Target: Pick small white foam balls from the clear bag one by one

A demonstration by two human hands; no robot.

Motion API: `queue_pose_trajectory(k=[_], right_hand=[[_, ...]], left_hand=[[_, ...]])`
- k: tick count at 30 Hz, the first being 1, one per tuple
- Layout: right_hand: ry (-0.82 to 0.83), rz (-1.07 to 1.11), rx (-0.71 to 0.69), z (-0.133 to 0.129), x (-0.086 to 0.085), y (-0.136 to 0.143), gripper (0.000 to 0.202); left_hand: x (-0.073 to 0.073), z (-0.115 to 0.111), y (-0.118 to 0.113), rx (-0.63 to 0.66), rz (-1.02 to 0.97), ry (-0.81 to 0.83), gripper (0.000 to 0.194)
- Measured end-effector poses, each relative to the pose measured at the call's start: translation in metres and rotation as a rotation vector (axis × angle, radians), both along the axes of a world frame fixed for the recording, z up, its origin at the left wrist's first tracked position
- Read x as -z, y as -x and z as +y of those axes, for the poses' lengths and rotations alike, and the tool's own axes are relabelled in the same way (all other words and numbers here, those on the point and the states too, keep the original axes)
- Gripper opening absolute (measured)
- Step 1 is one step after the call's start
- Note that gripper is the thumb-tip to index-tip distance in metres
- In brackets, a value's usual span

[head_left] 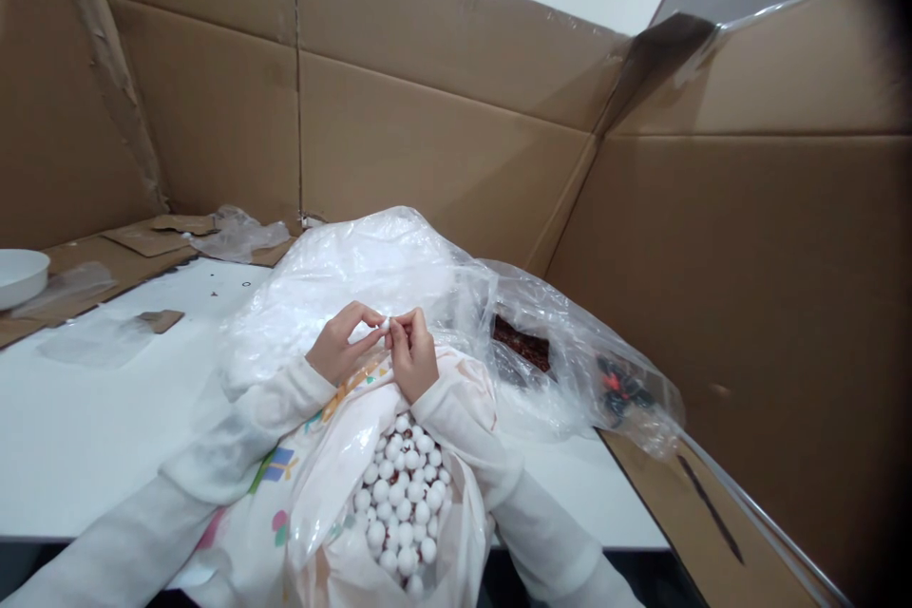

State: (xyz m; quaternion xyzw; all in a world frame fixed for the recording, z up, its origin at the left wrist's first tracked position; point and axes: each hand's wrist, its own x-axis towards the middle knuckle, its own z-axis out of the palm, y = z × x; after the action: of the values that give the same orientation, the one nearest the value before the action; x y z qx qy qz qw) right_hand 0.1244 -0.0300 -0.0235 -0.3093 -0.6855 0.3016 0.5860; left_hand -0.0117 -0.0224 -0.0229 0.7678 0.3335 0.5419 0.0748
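Note:
Just above the white table, my left hand [342, 342] and my right hand [414, 356] meet with their fingertips pinched together. Between them is a small white ball [386, 324], which the left thumb and index finger grip from one side and the right fingers from the other. Whether the right fingers also hold something smaller, I cannot tell. Below my hands, an opened plastic bag [313, 518] with a colourful print holds many small white balls [405, 494], with reddish-brown bits showing among them. Directly behind my hands lies a large clear plastic bag [356, 256] with white contents.
To the right, another clear bag [577, 323] holds reddish-brown material [522, 342] and a black-and-red item [619, 388]. A white bowl [21, 277] stands at the far left, near plastic scraps [100, 337]. Cardboard walls [427, 142] enclose the white table [85, 437].

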Motion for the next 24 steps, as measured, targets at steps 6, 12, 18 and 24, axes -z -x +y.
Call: queue_pose_trajectory(k=[6, 12, 18, 24], right_hand=[[0.067, 0.032, -0.091, 0.003, 0.004, -0.001, 0.015], [0.140, 0.116, -0.188, 0.007, 0.008, 0.000, 0.013], [0.263, 0.218, -0.250, 0.004, 0.002, 0.004, 0.012], [0.589, 0.479, -0.357, 0.008, -0.005, 0.003, 0.020]], left_hand=[[-0.001, 0.000, -0.001, -0.006, -0.002, -0.005, 0.013], [0.002, 0.001, 0.001, 0.008, 0.014, 0.025, 0.010], [0.002, 0.002, -0.001, -0.045, -0.004, 0.054, 0.011], [-0.005, 0.001, -0.002, -0.077, -0.040, 0.062, 0.023]])
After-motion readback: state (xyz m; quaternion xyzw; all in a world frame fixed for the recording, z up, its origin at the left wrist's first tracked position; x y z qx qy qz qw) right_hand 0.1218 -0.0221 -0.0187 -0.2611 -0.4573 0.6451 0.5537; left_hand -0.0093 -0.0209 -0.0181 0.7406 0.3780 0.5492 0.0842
